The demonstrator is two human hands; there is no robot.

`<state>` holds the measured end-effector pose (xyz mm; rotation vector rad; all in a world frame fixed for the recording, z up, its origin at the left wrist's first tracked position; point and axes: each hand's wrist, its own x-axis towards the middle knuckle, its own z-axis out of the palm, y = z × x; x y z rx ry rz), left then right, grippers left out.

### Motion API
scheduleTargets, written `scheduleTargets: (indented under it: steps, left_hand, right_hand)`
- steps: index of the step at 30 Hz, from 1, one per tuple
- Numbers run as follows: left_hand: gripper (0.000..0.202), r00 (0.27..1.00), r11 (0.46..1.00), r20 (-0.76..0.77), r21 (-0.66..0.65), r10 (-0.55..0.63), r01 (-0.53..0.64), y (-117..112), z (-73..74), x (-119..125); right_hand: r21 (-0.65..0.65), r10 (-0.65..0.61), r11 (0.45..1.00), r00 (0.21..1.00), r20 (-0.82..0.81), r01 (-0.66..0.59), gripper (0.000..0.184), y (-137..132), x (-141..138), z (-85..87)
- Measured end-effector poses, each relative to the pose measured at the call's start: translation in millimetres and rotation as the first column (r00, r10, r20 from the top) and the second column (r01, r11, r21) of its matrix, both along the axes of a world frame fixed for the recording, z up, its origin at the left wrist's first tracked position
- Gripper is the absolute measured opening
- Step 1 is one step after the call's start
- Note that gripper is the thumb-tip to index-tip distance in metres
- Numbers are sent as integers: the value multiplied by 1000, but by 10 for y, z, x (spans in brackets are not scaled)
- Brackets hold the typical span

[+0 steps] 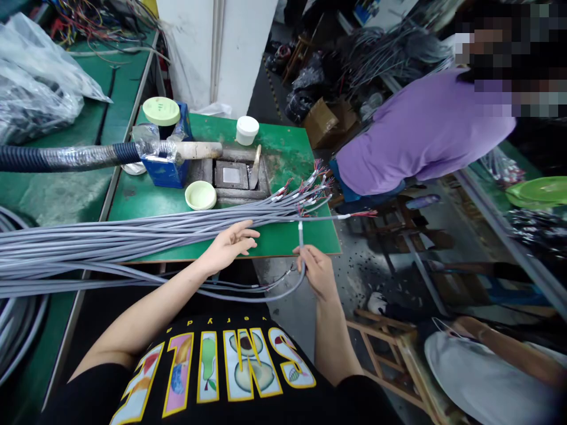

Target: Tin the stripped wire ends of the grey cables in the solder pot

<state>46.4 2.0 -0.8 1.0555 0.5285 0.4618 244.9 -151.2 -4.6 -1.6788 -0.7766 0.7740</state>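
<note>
My right hand (316,273) pinches one grey cable (300,236) upright near its stripped end, just short of the solder pot (233,175). My left hand (230,245) lies open, holding nothing, beside the cable bundle (133,236). I judge dipping barely begun; the bundle waits. The surface is a green bench (287,150) in a cluttered workshop, with a co-worker in purple (420,130) beyond.

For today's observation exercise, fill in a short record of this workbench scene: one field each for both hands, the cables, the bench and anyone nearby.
left hand: left hand open, palm up, by the grey cable bundle
right hand: right hand pinches a single grey cable, end pointing up
bench: green table with a white jar and a pale green lid
nearby: person in purple shirt, bent over
</note>
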Motion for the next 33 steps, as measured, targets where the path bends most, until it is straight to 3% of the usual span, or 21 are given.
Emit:
scheduleTargets:
  steps: [3, 6, 8, 10, 14, 17, 20, 26, 33]
  left_hand:
    - [42, 998, 997, -9, 48, -60, 60, -34, 6, 103]
    - [53, 999, 999, 33, 46, -5, 4, -24, 22, 255]
    - [60, 998, 999, 59, 22, 37, -38, 17, 41, 353]
    - [60, 998, 1000, 59, 13, 26, -27, 64, 57, 430]
    - [51, 999, 999, 38, 48, -17, 15, 83, 65, 504]
    - [39, 999, 998, 46, 64, -18, 15, 13, 84, 498]
    - [26, 997, 998, 65, 52, -33, 29, -77, 134, 448]
    - [26, 991, 995, 96, -36, 96, -93, -168, 179, 300]
    - [28, 965, 968, 74, -9, 251, -251, -163, 206, 199]
  right_hand:
    - [-74, 138, 989, 987, 82, -132, 26, -141, -47, 44]
    - [49, -98, 994, 993, 60, 95, 26, -157, -71, 56]
    - [143, -282, 949, 959, -16, 281, 28, -146, -58, 51]
    - [162, -320, 933, 947, -39, 322, 29, -161, -48, 53]
    - [56, -112, 993, 981, 159, 104, 25, -252, -134, 92]
    - [-3, 30, 1000, 932, 361, -31, 19, -272, -275, 138]
    - [-21, 96, 995, 872, 479, -97, 17, -216, -403, 182]
    - [-19, 133, 990, 862, 488, -142, 19, -88, -522, 212]
    - [-27, 185, 980, 855, 484, -197, 19, -19, -572, 195]
